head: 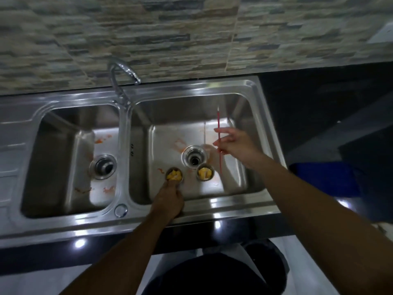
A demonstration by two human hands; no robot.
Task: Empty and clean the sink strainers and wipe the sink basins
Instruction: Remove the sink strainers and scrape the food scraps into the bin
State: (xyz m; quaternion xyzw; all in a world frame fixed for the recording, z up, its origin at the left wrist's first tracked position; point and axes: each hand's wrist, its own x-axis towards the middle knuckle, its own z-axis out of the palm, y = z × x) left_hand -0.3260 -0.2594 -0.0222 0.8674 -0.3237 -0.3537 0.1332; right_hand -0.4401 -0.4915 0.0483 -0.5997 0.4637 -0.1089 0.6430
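A steel double sink fills the head view. In the right basin [238, 179] my left hand [169, 198] grips a small metal strainer [174, 175] holding yellow food scraps. A second strainer [204, 172] with yellow scraps sits on the basin floor just right of it, below the uncovered drain hole [194, 159]. My right hand [236, 146] pinches a thin red stick-like tool [219, 133], held upright over the basin's right side. The left basin [55, 158] has its drain [103, 166] in place and orange smears on the floor.
A chrome faucet [119, 81] rises at the back between the basins. Orange stains mark both basin floors. A black countertop [319, 107] runs to the right, with a blue object [325, 179] near its edge. A dark round bin [214, 273] stands on the floor below.
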